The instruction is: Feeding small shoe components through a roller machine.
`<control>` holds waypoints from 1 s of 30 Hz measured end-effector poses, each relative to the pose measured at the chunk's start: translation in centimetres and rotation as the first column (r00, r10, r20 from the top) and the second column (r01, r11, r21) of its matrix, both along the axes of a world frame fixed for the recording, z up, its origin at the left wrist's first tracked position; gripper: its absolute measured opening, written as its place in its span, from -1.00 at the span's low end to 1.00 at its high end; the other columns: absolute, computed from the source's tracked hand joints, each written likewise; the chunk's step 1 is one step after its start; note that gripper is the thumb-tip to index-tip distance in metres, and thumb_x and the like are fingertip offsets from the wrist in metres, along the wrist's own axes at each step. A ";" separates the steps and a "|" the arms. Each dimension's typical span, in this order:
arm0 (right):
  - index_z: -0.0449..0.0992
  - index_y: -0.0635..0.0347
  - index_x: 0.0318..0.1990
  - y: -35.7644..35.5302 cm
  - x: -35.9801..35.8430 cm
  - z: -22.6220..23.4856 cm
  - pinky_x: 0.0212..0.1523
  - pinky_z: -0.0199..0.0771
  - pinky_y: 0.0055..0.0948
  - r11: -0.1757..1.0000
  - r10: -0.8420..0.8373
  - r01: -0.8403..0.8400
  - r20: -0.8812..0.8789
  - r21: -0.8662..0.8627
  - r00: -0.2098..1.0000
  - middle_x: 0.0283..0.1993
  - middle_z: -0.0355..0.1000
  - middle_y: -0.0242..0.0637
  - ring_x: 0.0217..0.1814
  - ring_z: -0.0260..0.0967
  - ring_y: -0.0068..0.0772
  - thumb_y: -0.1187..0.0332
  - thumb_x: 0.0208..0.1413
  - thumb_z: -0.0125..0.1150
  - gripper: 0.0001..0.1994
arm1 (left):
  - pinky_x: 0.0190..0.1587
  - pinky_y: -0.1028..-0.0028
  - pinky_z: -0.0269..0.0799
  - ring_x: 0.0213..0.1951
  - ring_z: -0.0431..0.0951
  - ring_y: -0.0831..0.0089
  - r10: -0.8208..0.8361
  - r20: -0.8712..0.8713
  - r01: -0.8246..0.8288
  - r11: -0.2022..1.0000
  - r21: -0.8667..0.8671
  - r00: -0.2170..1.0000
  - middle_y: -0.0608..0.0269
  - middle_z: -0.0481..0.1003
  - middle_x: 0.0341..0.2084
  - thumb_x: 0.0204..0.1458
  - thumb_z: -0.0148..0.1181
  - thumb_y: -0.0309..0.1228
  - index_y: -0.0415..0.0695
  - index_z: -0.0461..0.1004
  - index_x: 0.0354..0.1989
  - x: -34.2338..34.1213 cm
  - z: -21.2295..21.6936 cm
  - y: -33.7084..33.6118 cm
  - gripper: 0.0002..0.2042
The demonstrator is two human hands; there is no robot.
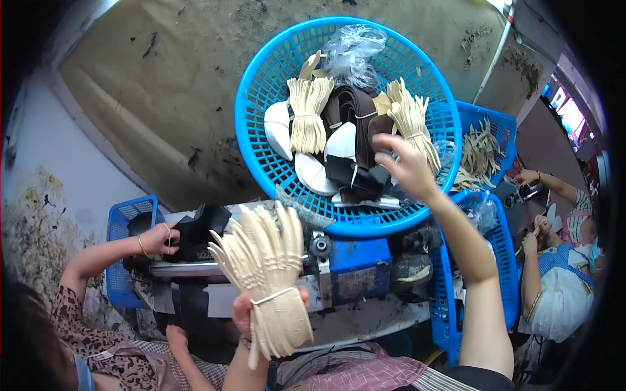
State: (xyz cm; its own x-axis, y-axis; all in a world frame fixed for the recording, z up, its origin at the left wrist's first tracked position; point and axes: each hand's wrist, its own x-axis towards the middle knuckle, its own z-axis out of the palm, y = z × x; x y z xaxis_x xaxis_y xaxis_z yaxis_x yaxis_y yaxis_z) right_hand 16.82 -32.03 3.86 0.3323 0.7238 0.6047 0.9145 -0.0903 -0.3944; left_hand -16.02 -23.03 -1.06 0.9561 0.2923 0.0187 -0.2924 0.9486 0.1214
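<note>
My left hand (242, 314) holds up a bundle of cream-coloured flat strips (274, 280), fanned out at the top and tied with a pale band around the lower part. My right hand (412, 168) is over the right side of a large round blue basket (257, 163), its fingers apart and slightly blurred, with nothing in them. Beneath and beside it in the basket are another tied cream bundle (412, 117), a banded roll of dark brown pieces (352, 107), and white curved pieces (312, 174). A second cream bundle (308, 114) lies on the basket's left side.
Crumpled clear plastic (354, 49) sits at the basket's far rim. A machine with a blue box (360, 270) stands below it. At left, a co-worker's hand (160, 240) touches black pieces (201, 223). Blue crates (447, 293) stand at right, near other people.
</note>
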 end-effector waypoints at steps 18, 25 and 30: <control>0.42 0.26 -0.35 -15.1 -33.6 -13.6 -0.43 0.42 -0.49 0.864 0.235 -0.332 -0.281 -0.379 0.930 -0.35 0.38 -0.23 -0.37 0.38 -0.32 0.48 -0.28 0.16 -0.77 | -0.34 0.60 0.34 -0.33 0.38 0.57 -0.231 -0.551 0.472 0.811 0.347 0.802 0.30 0.34 -0.30 -0.28 0.09 -0.63 -0.19 0.17 -0.01 -12.6 -13.7 -12.6 -0.47; 0.34 0.22 -0.55 -14.7 -36.9 -16.5 -0.51 0.36 -0.42 0.794 0.228 -0.418 -0.422 -0.441 0.878 -0.55 0.26 -0.23 -0.49 0.32 -0.26 0.45 -0.29 0.09 -0.91 | -0.45 0.55 0.37 -0.41 0.38 0.57 -0.299 -0.587 0.520 0.817 0.249 0.752 0.29 0.32 -0.32 -0.32 0.15 -0.61 -0.12 0.05 0.04 -16.7 -16.9 -12.6 -0.35; 0.40 0.28 -0.50 -14.0 -37.5 -17.3 -0.40 0.33 -0.58 0.878 -0.147 -0.477 -0.971 -0.040 -0.188 -0.43 0.39 -0.30 -0.43 0.32 -0.56 0.50 -0.15 0.09 -0.96 | -0.16 0.52 0.32 -0.26 0.42 0.45 -0.306 -0.543 0.493 0.836 0.239 0.782 0.20 0.38 -0.26 -0.31 0.15 -0.59 -0.25 0.22 -0.04 -18.3 -17.5 -12.5 -0.48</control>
